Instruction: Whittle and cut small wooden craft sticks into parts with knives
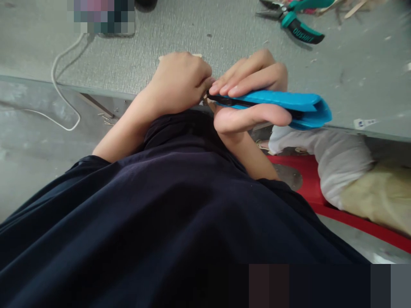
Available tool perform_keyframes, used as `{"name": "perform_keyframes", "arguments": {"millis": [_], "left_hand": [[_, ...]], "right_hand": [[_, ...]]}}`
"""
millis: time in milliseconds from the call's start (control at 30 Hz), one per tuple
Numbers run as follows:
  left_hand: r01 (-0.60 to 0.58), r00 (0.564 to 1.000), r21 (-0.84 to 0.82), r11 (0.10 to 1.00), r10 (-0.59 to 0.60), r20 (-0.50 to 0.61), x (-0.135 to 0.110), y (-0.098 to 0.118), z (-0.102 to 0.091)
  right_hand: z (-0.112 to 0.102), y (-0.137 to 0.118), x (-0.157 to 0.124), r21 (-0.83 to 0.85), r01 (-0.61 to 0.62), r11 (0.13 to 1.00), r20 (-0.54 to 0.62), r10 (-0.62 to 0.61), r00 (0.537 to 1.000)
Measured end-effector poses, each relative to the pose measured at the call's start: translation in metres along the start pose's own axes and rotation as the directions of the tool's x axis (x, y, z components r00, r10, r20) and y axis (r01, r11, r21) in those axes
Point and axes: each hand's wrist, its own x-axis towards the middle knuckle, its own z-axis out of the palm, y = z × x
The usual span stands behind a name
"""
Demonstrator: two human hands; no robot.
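My right hand (253, 85) is closed round a blue hand tool (282, 100) with a black middle part, its thumb stretched along the near side. The tool's narrow black end points left and meets the fingers of my left hand (183, 81). That hand is a fist, back upward, at the table's near edge. A small pale piece (206, 101) shows by the black tip. Pale edges of something flat (197, 55) stick out behind the left knuckles. What the left fingers grip is mostly hidden.
Teal-and-black pliers (289, 19) lie on the grey table (231, 38), near thin wooden scraps (355, 9). A white cable (56, 70) runs from a blurred device (117, 34) over the left edge. Another person's leg (345, 158) and a red stool (308, 175) are at right.
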Motion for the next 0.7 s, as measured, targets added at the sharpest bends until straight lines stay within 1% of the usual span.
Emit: {"name": "perform_keyframes", "arguments": {"millis": [33, 67, 100, 167, 200, 267, 300, 367, 467, 500, 567, 633, 700], "left_hand": [[0.0, 1.0, 0.002, 1.0, 0.0, -0.012, 0.0, -0.001, 0.001], [0.001, 0.999, -0.001, 1.0, -0.001, -0.032, 0.001, -0.001, 0.002], [-0.007, 0.999, -0.008, 1.0, 0.007, -0.047, 0.001, -0.002, 0.003], [-0.014, 0.997, -0.013, 1.0, 0.014, -0.069, 0.002, -0.002, 0.005], [-0.018, 0.998, -0.009, 1.0, 0.017, -0.06, 0.002, -0.002, 0.005], [-0.02, 0.999, 0.003, 1.0, 0.02, -0.034, 0.001, -0.002, 0.004], [-0.023, 0.999, 0.005, 1.0, 0.023, -0.026, 0.0, -0.002, 0.003], [-0.036, 0.999, 0.01, 0.999, 0.036, -0.018, -0.001, -0.001, 0.001], [-0.051, 0.999, 0.066, 0.997, 0.05, 0.003, -0.002, 0.0, -0.001], [-0.042, 0.999, 0.095, 0.995, 0.043, -0.007, -0.003, 0.0, -0.001], [-0.042, 0.998, 0.127, 0.991, 0.047, -0.042, -0.004, 0.002, 0.0], [-0.054, 0.995, 0.098, 0.994, 0.063, -0.084, -0.005, 0.004, 0.002], [-0.039, 0.994, 0.038, 0.999, 0.043, -0.099, -0.006, 0.006, 0.003]], "right_hand": [[0.005, -0.002, 0.001, -0.013, 0.208, 0.978, -0.114, -0.208, 0.972], [0.009, -0.002, 0.003, -0.042, 0.319, 0.947, -0.18, -0.321, 0.93], [0.013, -0.001, 0.004, -0.08, 0.35, 0.933, -0.19, -0.359, 0.914], [0.019, 0.004, 0.005, -0.147, 0.354, 0.924, -0.184, -0.377, 0.908], [0.021, 0.007, 0.005, -0.172, 0.353, 0.92, -0.192, -0.383, 0.904], [0.026, 0.01, 0.006, -0.204, 0.376, 0.904, -0.243, -0.419, 0.875], [0.028, 0.011, 0.006, -0.208, 0.391, 0.896, -0.271, -0.437, 0.858], [0.034, 0.011, 0.007, -0.194, 0.414, 0.889, -0.298, -0.455, 0.839], [0.041, 0.01, 0.009, -0.138, 0.456, 0.879, -0.374, -0.472, 0.798], [0.042, 0.01, 0.009, -0.129, 0.454, 0.882, -0.388, -0.466, 0.795], [0.043, 0.01, 0.01, -0.139, 0.426, 0.894, -0.393, -0.444, 0.805], [0.041, 0.011, 0.01, -0.172, 0.404, 0.899, -0.391, -0.438, 0.809], [0.04, 0.013, 0.01, -0.199, 0.391, 0.899, -0.417, -0.439, 0.796]]}}
